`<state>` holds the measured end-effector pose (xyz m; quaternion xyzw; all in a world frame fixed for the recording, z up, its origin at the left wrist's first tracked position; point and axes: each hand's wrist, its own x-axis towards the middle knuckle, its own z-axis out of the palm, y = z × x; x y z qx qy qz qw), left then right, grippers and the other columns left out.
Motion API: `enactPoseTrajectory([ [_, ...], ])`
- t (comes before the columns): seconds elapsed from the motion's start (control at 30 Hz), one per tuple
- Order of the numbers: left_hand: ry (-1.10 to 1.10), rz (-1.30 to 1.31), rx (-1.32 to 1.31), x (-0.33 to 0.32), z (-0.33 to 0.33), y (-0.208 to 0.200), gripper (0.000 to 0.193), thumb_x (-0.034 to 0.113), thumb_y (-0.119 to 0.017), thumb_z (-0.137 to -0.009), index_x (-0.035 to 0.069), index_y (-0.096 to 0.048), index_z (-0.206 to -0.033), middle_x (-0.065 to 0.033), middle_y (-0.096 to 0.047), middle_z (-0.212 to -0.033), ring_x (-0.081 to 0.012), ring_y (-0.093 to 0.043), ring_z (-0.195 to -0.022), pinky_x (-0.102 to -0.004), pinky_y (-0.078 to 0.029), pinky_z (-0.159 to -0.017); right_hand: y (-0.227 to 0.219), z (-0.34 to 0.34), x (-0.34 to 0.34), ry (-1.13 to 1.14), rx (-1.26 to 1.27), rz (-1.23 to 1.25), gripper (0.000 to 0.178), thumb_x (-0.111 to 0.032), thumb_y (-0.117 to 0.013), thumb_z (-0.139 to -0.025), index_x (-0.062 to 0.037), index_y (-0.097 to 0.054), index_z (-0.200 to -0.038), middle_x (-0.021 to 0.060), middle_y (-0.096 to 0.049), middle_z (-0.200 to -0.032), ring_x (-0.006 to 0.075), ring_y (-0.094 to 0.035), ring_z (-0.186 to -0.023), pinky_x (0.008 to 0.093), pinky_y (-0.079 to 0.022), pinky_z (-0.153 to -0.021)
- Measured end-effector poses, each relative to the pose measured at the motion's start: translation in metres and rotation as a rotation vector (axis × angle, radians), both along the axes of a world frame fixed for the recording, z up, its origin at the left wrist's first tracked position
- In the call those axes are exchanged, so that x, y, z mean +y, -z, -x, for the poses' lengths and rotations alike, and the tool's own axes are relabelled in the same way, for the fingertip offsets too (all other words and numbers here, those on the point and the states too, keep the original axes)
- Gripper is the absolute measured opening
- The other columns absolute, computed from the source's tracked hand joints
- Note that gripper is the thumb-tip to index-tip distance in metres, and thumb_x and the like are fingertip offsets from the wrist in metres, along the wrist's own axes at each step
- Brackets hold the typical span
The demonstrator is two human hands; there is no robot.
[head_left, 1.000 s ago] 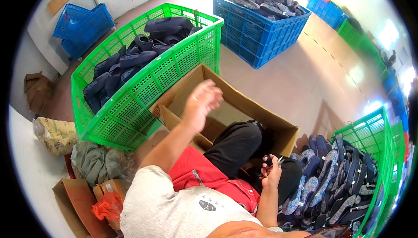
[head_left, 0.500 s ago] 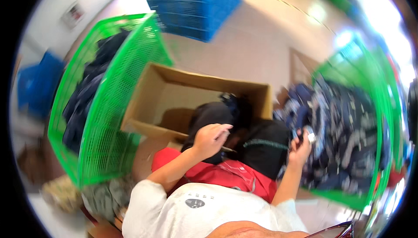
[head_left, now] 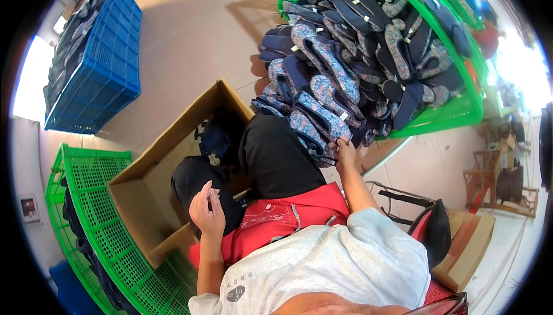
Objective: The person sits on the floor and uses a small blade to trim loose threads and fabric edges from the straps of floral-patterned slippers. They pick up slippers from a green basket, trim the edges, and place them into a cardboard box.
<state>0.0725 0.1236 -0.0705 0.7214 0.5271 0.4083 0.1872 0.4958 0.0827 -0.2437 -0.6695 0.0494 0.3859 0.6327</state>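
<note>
- Green plastic crate [head_left: 440, 120], ahead of us to the right, with dark and floral slippers [head_left: 397, 56] heaped in it and out toward our knee.
- Cardboard box [head_left: 128, 200], open, at our knees on the left.
- Red apron [head_left: 276, 217] across our lap.
- Floral slipper [head_left: 336, 124] at the heap's near edge.
- Our right hand [head_left: 345, 154], fingers bunched at that slipper; we cannot tell whether they clamp it.
- Our left hand [head_left: 207, 208], raised by the left knee, fingers curled; we cannot tell if they pinch anything.
</note>
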Motion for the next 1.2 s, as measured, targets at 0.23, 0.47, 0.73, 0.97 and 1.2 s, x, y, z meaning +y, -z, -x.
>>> enactPoseTrajectory([
  [0.23,-0.011,-0.021,0.076,0.002,-0.004,-0.002,0.022,-0.003,-0.06,-0.089,-0.001,-0.067,-0.11,-0.0111,-0.069,-0.081,-0.0224,-0.066,-0.071,-0.0327,-0.052,-0.068,0.035,-0.036,-0.004,0.165,-0.21,0.051,0.039,-0.005,-0.074,-0.081,-0.0038,-0.056,-0.115,0.0048,-0.06,-0.094,0.0131,-0.056,-0.073,0.0265,-0.047,-0.064],
  [0.47,0.008,-0.037,0.095,0.005,-0.006,-0.003,0.023,-0.004,-0.061,-0.088,-0.001,-0.068,-0.109,-0.011,-0.069,-0.081,-0.0233,-0.066,-0.071,-0.0329,-0.052,-0.068,0.024,-0.029,-0.007,-0.059,-0.111,0.087,0.059,-0.009,-0.078,-0.077,0.0005,-0.052,-0.129,0.0028,-0.059,-0.095,0.0137,-0.051,-0.075,0.0288,-0.044,-0.066],
  [0.73,0.014,-0.051,0.087,0.004,-0.005,-0.003,0.023,-0.004,-0.063,-0.086,0.0,-0.069,-0.107,-0.0117,-0.069,-0.079,-0.0249,-0.066,-0.071,-0.034,-0.052,-0.067,-0.047,0.006,0.014,-0.467,-0.504,0.327,0.033,-0.019,-0.076,-0.075,0.0032,-0.066,-0.098,0.0067,-0.066,-0.08,0.0112,-0.062,-0.08,0.0286,-0.049,-0.073],
  [0.97,0.05,-0.076,0.134,0.007,-0.005,-0.006,0.022,-0.003,-0.066,-0.082,0.0,-0.07,-0.104,-0.0115,-0.069,-0.079,-0.0261,-0.066,-0.071,-0.0341,-0.053,-0.068,-0.124,0.026,0.043,-0.161,-0.116,-0.28,0.024,-0.013,-0.071,-0.085,-0.0061,-0.058,-0.104,-0.0013,-0.058,-0.082,0.0059,-0.046,-0.056,0.023,-0.036,-0.047],
  [1.2,0.125,0.407,-0.528,0.011,-0.005,-0.026,0.063,0.007,-0.061,-0.091,0.001,-0.037,-0.149,-0.0134,-0.053,-0.135,-0.0235,-0.053,-0.126,-0.0366,-0.046,-0.102,-0.198,0.123,0.066,-0.591,0.23,-0.538,0.026,-0.011,-0.07,-0.087,-0.0103,-0.053,-0.107,-0.0015,-0.057,-0.088,0.0053,-0.046,-0.058,0.0201,-0.036,-0.047],
])
